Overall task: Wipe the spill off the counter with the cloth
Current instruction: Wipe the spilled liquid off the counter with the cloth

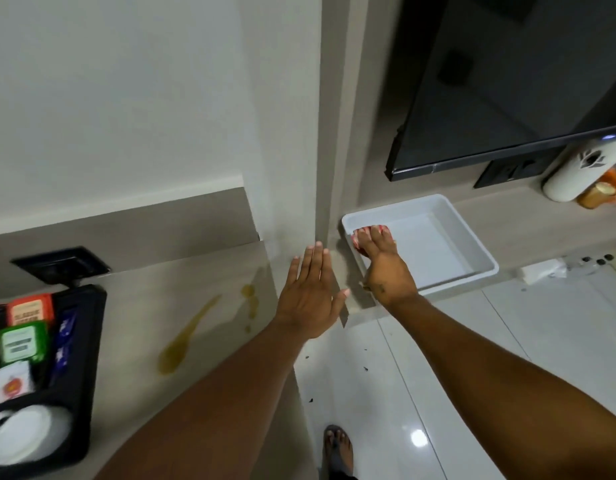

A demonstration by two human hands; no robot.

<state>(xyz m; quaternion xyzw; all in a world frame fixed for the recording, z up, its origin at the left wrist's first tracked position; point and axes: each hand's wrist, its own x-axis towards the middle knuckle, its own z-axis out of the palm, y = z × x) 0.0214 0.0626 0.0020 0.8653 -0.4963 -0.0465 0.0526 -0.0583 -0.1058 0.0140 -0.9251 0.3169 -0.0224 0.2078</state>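
Pale wood-grain bench is marked by a yellowish spill — a long streak with smaller drops beside it near the right edge. At the left end a black tray of sachets is seen. The left hand is held flat and open above the bench corner, gripping nothing. The right hand is curled over the near rim of a white tub on a lower shelf — its fingers are closed on that rim. No cloth can be made out.
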